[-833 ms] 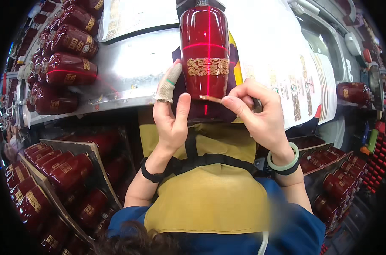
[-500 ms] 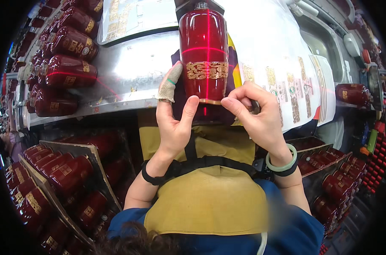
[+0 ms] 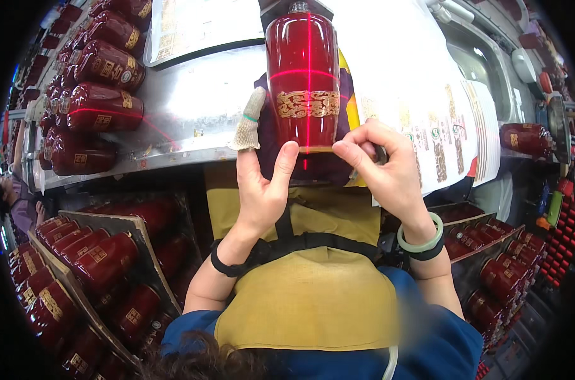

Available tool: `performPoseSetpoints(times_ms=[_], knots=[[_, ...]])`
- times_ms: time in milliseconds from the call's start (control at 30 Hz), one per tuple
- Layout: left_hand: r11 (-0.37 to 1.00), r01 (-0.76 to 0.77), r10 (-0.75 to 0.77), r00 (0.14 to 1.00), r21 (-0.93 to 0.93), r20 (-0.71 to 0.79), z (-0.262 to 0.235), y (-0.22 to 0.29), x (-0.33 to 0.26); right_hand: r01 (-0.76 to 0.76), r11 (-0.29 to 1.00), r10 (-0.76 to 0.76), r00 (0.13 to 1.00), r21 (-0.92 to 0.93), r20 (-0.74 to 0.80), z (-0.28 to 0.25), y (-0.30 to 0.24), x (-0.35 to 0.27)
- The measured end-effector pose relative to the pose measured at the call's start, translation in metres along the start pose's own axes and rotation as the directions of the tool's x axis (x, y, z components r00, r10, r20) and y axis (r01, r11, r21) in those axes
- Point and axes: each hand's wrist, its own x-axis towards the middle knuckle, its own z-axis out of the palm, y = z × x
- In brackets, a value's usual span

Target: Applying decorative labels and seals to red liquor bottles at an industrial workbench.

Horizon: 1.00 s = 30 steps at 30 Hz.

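A dark red glass bottle (image 3: pixel 302 57) with a gold scrollwork band lies with its neck away from me, on a dark purple cloth (image 3: pixel 267 130). Bright red laser lines cross on it. Beside its base, my left hand (image 3: pixel 262 183) is open, thumb and index finger apart, the index finger in a knitted finger sleeve (image 3: pixel 247 123) with a green band. At the base's right corner, my right hand (image 3: pixel 389 161) has its thumb and fingers bent together. A small dark thing shows among those fingers; I cannot make out its kind.
Red bottles (image 3: pixel 104 106) lie stacked on the metal table (image 3: pixel 199 95) at left. Sheets of gold decals (image 3: pixel 436 139) lie at right, before a sink (image 3: pixel 480 63). Wooden-sided crates (image 3: pixel 120 218) of bottles flank me. Another person (image 3: pixel 23 199) is at the far left.
My left index finger has straightened and come off the bottle's side. My right hand has shifted slightly right. The bottle has barely moved, and more of the person at far left shows.
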Motion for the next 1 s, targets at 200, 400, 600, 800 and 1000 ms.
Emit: performPoseSetpoints(times_ms=[200,400,600,800,1000], knots=[[1.0,0.012,-0.012,0.999,-0.008,0.03,0.001,0.004,0.0,0.043,0.991,-0.039,0.999,-0.128,0.031,-0.009,0.012,0.004],[0.994,-0.042,0.035,0.997,-0.102,-0.068,-0.008,-0.012,-0.008,0.04,0.995,-0.047,0.996,0.093,0.072,-0.006,0.016,0.002],[0.722,-0.525,0.594,0.804,0.45,-0.016,-0.004,-0.003,-0.002,-0.027,0.997,0.015,0.984,0.069,0.176,-0.012,0.008,0.003],[0.679,-0.548,0.622,0.783,0.489,0.013,-0.003,0.006,0.01,-0.022,0.997,0.036,0.982,-0.076,0.184,-0.017,0.0,0.006],[0.601,-0.589,0.633,0.763,0.54,0.127,-0.008,0.0,0.01,-0.07,0.995,0.085,0.971,-0.073,0.224,-0.021,-0.003,0.01]])
